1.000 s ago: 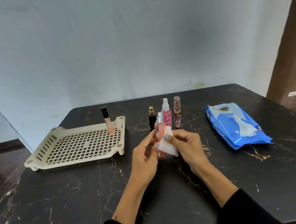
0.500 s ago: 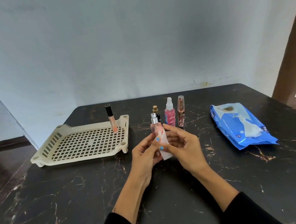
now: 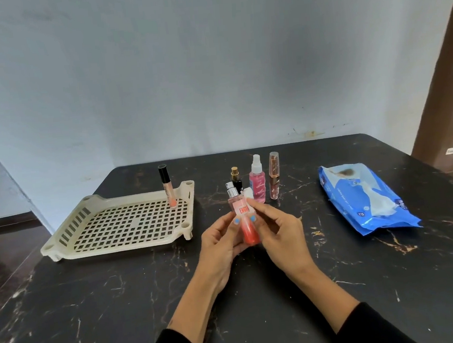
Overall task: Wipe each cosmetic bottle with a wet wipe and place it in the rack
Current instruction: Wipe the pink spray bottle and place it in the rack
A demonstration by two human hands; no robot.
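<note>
A pink-to-red spray bottle (image 3: 245,219) with a silver top is upright above the table's middle. My left hand (image 3: 221,243) grips its lower body from the left. My right hand (image 3: 278,232) pinches a white wet wipe (image 3: 248,192) against the bottle's right side; most of the wipe is hidden behind the bottle and fingers. A cream lattice rack (image 3: 123,228) lies at the left with a black-capped lip gloss tube (image 3: 167,186) standing in its far right corner.
Behind the hands stand a small black bottle (image 3: 236,177) with a gold top, a pink spray bottle (image 3: 257,180) and a slim rose tube (image 3: 274,176). A blue wet-wipe pack (image 3: 366,196) lies at the right. The dark marble table (image 3: 94,308) ends near a wall.
The wipe has slid from the bottle's front to its back right, so the label now shows. The bottle has risen a little in my hands.
</note>
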